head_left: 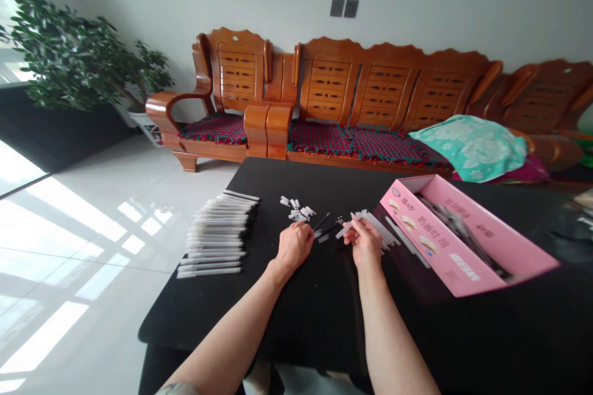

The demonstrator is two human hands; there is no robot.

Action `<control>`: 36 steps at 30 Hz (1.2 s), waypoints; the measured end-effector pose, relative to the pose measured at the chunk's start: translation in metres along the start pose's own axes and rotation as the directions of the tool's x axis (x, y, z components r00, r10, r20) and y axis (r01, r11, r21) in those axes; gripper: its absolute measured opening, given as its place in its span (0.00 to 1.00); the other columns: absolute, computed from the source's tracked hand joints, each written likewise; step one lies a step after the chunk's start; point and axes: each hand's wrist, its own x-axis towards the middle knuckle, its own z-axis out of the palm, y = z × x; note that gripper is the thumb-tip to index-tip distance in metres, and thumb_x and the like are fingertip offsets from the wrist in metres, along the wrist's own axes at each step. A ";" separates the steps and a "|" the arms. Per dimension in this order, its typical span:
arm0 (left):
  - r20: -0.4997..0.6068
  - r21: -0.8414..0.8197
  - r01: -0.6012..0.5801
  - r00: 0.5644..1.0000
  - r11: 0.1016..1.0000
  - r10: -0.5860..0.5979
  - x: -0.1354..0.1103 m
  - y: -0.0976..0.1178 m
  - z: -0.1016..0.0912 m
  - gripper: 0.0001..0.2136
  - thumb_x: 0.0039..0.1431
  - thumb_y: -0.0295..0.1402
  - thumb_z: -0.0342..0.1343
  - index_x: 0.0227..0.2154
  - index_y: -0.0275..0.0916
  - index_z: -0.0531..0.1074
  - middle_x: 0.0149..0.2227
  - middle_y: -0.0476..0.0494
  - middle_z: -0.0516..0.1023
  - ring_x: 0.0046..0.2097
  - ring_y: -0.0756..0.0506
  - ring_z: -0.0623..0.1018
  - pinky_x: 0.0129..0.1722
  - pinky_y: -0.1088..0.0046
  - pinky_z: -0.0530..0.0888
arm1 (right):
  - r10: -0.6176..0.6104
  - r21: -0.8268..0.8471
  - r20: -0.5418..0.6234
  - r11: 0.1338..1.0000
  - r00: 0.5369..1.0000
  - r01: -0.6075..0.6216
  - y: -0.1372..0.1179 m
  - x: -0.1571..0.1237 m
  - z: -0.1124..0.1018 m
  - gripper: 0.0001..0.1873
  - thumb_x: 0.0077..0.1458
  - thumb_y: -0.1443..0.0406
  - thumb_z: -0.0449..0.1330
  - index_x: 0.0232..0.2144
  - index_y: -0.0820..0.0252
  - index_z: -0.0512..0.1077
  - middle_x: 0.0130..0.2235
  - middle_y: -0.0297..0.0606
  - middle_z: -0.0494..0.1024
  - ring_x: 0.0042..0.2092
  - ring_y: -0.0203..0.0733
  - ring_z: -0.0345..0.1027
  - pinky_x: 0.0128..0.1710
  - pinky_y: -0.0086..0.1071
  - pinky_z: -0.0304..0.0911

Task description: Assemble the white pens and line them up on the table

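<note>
The wooden bench [328, 83] stands along the wall, beyond the far edge of the black surface [315, 302]. The surface supports all of the parts, in separate groups around the two hands.

The pink box [442, 259] sits at the right, set at an angle with its open top facing up. This position appears to put its contents within the right hand's reach. The slender dark and grey items [456, 225] inside are too blurred to identify.

The row of pens [215, 234] occupies the left side. The pens lie parallel, dark ends toward the middle; this alignment likely prevents crossing and leaves the centre free for handling.

The left hand [295, 243] rests low at the centre, fingers curled inward beside the black rods. Whether it grips anything cannot be determined. The right hand [364, 239] is closed on a white tube [343, 232], pinched between thumb and fingers, one end projecting toward the left hand. This grip seems to leave that end accessible.

The pile of white tubes [382, 232] lies just beside the right hand, between it and the box. The black rods [327, 220] lie between the hands. The white caps [301, 215] are scattered just beyond the left hand.
</note>
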 end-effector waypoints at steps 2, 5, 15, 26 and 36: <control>-0.029 -0.045 0.049 0.998 0.998 -0.051 -0.001 -0.002 -0.002 0.04 0.58 0.29 0.57 0.30 0.40 0.76 0.35 0.46 0.78 0.40 0.46 0.76 0.37 0.74 0.67 | -0.008 0.003 -0.009 1.000 1.000 0.008 0.001 0.001 -0.001 0.17 0.37 0.63 0.72 0.30 0.65 0.73 0.23 0.40 0.81 0.16 0.35 0.68 0.11 0.23 0.60; -0.068 -0.128 0.098 0.992 0.987 -0.107 -0.003 -0.007 -0.006 0.04 0.57 0.28 0.57 0.30 0.40 0.77 0.34 0.47 0.79 0.37 0.47 0.76 0.36 0.74 0.67 | -0.043 0.019 -0.053 0.999 0.998 0.044 0.002 0.003 -0.004 0.18 0.37 0.63 0.72 0.30 0.64 0.72 0.23 0.40 0.81 0.17 0.36 0.70 0.12 0.23 0.62; -0.094 -0.321 0.126 0.982 0.939 -0.164 -0.008 -0.019 -0.016 0.04 0.57 0.30 0.59 0.30 0.40 0.78 0.32 0.48 0.80 0.34 0.48 0.76 0.35 0.75 0.66 | -0.154 0.079 -0.190 0.982 0.970 0.171 0.001 0.008 -0.010 0.18 0.38 0.63 0.71 0.31 0.63 0.71 0.24 0.38 0.81 0.22 0.39 0.75 0.18 0.26 0.69; -0.093 -0.327 0.115 0.984 0.938 -0.153 -0.009 -0.020 -0.016 0.05 0.57 0.30 0.58 0.30 0.40 0.78 0.32 0.49 0.79 0.34 0.48 0.76 0.35 0.75 0.66 | -0.157 0.069 -0.217 0.982 0.963 0.176 0.003 0.009 -0.011 0.16 0.39 0.63 0.70 0.31 0.63 0.71 0.24 0.37 0.81 0.21 0.38 0.74 0.18 0.26 0.69; -0.090 -0.324 0.117 0.984 0.939 -0.154 -0.008 -0.021 -0.016 0.05 0.57 0.30 0.58 0.30 0.40 0.79 0.33 0.49 0.80 0.34 0.49 0.76 0.35 0.75 0.66 | -0.152 0.054 -0.218 0.984 0.964 0.167 0.002 0.009 -0.010 0.17 0.39 0.63 0.70 0.31 0.63 0.71 0.24 0.37 0.81 0.21 0.39 0.74 0.18 0.26 0.69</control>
